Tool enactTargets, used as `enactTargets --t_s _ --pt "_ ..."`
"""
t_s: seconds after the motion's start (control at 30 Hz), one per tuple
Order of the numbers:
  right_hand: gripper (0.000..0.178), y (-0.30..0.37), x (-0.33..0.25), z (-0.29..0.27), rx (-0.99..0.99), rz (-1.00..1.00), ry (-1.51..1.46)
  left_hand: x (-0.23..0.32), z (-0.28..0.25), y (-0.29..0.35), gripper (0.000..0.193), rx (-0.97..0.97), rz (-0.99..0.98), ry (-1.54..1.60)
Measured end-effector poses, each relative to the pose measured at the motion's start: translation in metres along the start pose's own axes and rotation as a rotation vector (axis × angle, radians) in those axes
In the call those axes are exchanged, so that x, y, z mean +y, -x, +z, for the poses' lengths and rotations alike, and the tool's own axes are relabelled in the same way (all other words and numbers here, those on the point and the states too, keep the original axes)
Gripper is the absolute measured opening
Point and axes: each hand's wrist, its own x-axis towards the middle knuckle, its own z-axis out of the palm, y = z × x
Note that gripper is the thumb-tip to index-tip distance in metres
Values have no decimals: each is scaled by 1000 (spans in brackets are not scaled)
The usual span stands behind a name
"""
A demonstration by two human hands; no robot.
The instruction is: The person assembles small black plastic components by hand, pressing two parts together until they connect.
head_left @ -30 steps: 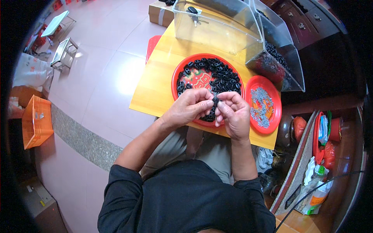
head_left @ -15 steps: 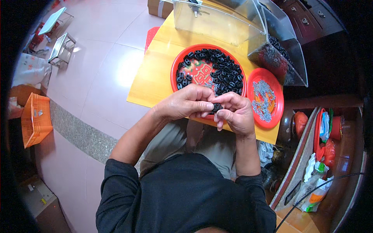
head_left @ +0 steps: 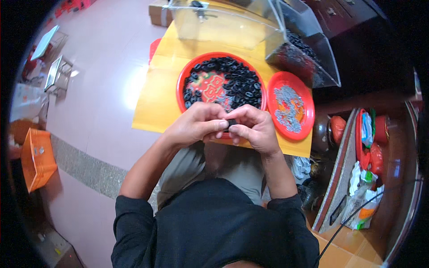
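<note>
Between both hands, at the near edge of a round red tray (head_left: 180,91), is a small black plastic piece (head_left: 231,123). My left hand (head_left: 199,123) pinches it from one side with thumb and fingers. From the other side, the thumb and forefinger of my right hand (head_left: 254,129) close on it too. Many similar black oval pieces (head_left: 243,82), some showing two holes, are heaped in the tray around its patterned bottom. Right of it, a smaller red plate (head_left: 309,117) holds a pile of tiny silvery metal parts (head_left: 288,107). Whether a metal part is in my fingers is hidden.
Tray and plate stand on a yellow tabletop (head_left: 149,105). Behind them are clear plastic bins (head_left: 223,27), one with black pieces in it. An open shelf (head_left: 342,178) with bags is at the right. An orange crate (head_left: 39,158) stands on the floor at left.
The whole view has shifted, so the table and tray sit further left in it. Both hands still pinch the black piece, which now shows a different side.
</note>
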Motion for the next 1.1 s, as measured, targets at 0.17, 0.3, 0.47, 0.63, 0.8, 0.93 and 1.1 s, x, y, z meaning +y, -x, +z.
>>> enactTargets --t_s 0.17,0.3,0.47,0.63,0.8,0.93,1.1 --pt "19 -16 -42 -49 383 -213 300 6 -3 14 13 217 78 -68" --pt "26 -45 -95 -143 792 -520 359 4 -11 15 13 294 77 -128" --pt "30 -63 -95 -165 1069 -535 637 -11 -24 20 11 421 185 -248" --pt "13 -45 -29 -78 459 -420 913 -15 -30 17 9 498 201 -366" --pt "4 -62 19 -40 167 -423 1218 -17 -30 15 7 529 198 -477" --pt "6 -71 23 -41 202 -349 1477 -14 -27 17 6 550 194 -508" --pt "6 -83 15 -35 146 -304 1500 -19 -29 17 6 586 241 -561"
